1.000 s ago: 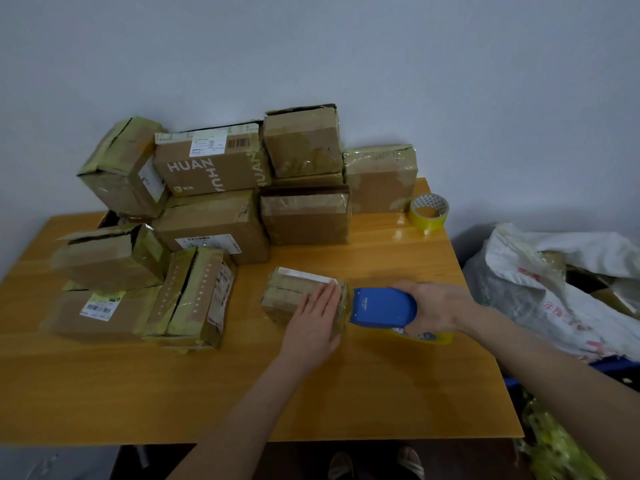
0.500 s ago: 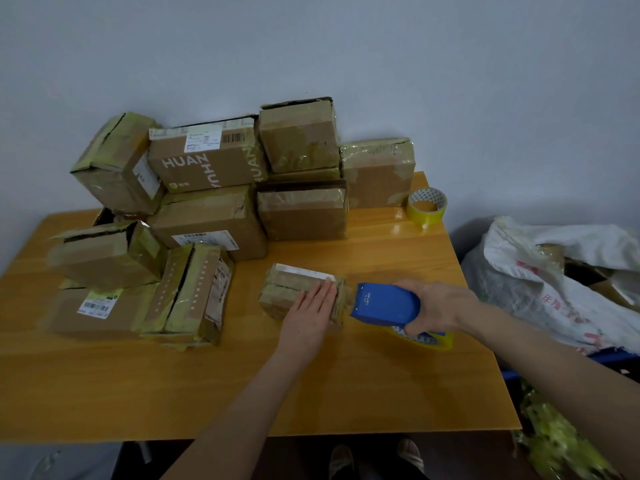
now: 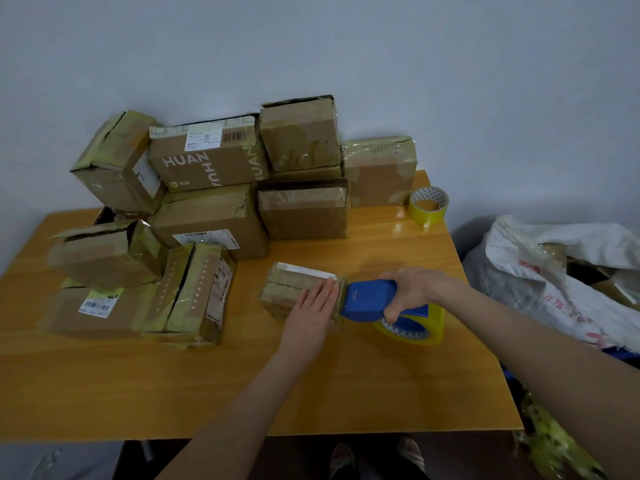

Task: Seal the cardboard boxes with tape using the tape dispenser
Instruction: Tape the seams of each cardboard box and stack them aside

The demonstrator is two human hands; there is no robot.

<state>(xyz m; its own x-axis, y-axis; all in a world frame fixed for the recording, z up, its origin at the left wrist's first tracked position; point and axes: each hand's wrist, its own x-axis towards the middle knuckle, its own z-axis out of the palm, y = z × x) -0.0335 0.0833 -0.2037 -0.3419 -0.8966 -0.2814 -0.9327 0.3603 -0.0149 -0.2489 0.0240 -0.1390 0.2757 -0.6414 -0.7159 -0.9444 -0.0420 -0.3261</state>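
Blue against the brown card, the tape dispenser (image 3: pixel 367 299) has barely shifted over the last second. We see its nose still at the right end of the small box (image 3: pixel 291 289), but its rear has tipped up, so more of the yellow tape roll (image 3: pixel 427 323) shows beneath the right hand (image 3: pixel 415 289) than before. The left hand (image 3: pixel 311 313) has stayed where it was, fingers straight and together, lying flat on top of the box near its right end. The right hand is wrapped around the dispenser's handle, fingers curled under it.

The box lies under the left hand's fingers and just left of the right hand, with the dispenser's front edge touching it between the two hands.

Beyond the left hand, taped boxes (image 3: pixel 207 209) are piled against a pale wall (image 3: pixel 346 46). A spare roll of yellow tape (image 3: pixel 428 206) stands beyond the right hand, near the far corner. Everything rests on an orange-brown wooden desk (image 3: pixel 311 393). To the right of the right forearm, a white sack (image 3: pixel 554 271) slumps beside the desk.
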